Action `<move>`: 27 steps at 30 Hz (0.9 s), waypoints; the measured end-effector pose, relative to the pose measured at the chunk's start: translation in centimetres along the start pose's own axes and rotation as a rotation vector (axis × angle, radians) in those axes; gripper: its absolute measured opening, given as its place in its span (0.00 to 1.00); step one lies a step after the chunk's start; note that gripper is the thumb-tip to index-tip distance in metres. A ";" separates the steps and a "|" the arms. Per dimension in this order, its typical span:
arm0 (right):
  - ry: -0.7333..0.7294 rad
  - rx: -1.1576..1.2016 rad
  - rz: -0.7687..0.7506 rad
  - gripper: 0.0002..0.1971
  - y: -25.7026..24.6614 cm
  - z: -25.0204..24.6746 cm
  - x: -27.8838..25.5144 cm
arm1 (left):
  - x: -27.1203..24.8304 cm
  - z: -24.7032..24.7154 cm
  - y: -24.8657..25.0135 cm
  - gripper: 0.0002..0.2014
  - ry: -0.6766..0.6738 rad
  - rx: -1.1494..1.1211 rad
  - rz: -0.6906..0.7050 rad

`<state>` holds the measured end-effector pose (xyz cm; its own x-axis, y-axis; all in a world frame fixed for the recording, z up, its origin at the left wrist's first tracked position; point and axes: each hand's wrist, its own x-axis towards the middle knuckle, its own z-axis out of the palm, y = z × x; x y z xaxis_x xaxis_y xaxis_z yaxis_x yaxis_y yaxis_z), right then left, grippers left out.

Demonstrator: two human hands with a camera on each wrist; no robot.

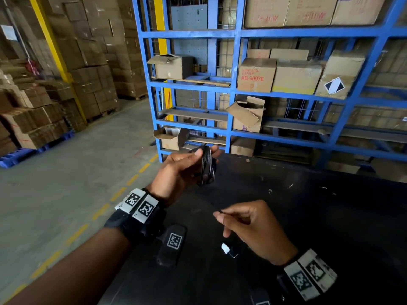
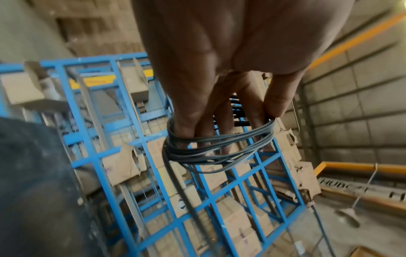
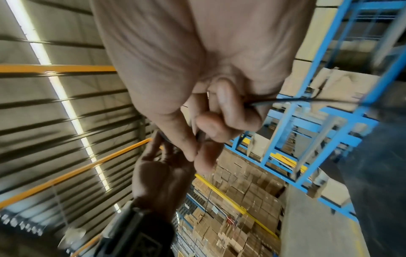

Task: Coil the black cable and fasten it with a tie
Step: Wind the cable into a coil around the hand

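While the left hand (image 1: 180, 170) holds the coiled black cable (image 2: 211, 147) looped around its fingers (image 2: 189, 121), the right hand (image 1: 253, 227), nearer the body, pinches what seems the cable's loose end above the black table (image 1: 308, 216).

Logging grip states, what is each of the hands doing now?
Left hand: holding the coiled black cable.
Right hand: pinching the cable's loose strand.

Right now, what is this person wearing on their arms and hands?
Both hands are bare, with no gloves and no sleeves showing. The left wrist band and right wrist band are black, each carrying two white plates printed with black square fiducial codes. Rings or watches: none visible.
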<state>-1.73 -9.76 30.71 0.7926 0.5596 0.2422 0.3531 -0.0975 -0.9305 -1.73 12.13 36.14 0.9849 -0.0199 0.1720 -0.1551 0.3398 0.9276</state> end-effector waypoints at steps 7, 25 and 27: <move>0.018 -0.363 -0.216 0.01 -4.3 -2.8 0.3 | -1.1 -0.4 -2.2 0.25 0.004 0.201 -0.053; -0.025 0.293 -0.148 0.07 -1.4 -4.0 6.2 | -3.7 -0.2 -0.8 0.20 -0.486 -0.257 -0.344; 0.012 0.356 -0.101 0.07 0.3 -2.4 5.8 | -3.6 0.0 -0.8 0.20 -0.495 -0.366 -0.299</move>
<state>4.19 -8.57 32.47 0.7692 0.5418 0.3390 0.2367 0.2512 -0.9385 -5.11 11.96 34.80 0.8166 -0.5605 0.1379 0.2401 0.5471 0.8019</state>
